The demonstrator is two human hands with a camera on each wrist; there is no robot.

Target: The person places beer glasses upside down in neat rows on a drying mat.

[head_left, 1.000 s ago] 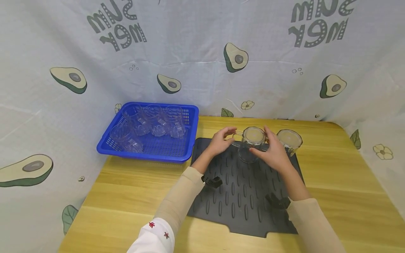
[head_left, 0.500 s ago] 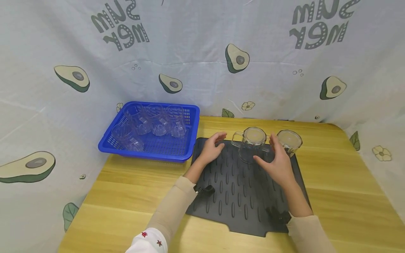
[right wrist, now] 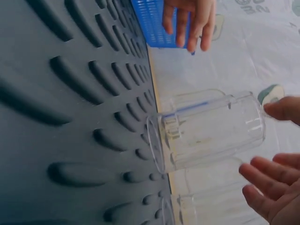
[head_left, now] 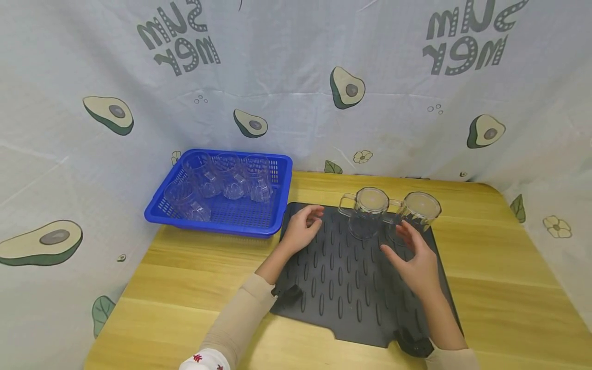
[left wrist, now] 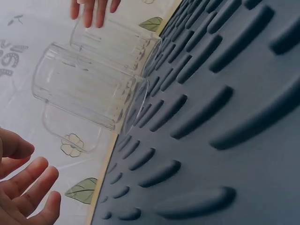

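Two clear glass mugs stand upside down side by side at the back of the black ribbed mat (head_left: 342, 288). The left mug (head_left: 365, 218) has its handle pointing left; the right mug (head_left: 422, 205) stands beside it, its handle also to the left. My left hand (head_left: 300, 228) hovers over the mat's left part, fingers loosely bent, holding nothing. In front of the right mug is my right hand (head_left: 418, 259), thumb and fingers spread apart with nothing between them. In the right wrist view the left mug (right wrist: 211, 131) shows beyond the right hand (right wrist: 276, 183), apart from it.
A blue plastic basket (head_left: 217, 226) stands left of the mat, with several clear glass mugs (head_left: 233, 180) lying tilted inside. Both rest on a wooden table (head_left: 185, 277). A white curtain (head_left: 296, 77) with avocado prints hangs behind.
Both hands have let go of the left mug and drawn back toward the person, the left one moving left, the right one moving right. The mug stays standing on the mat.
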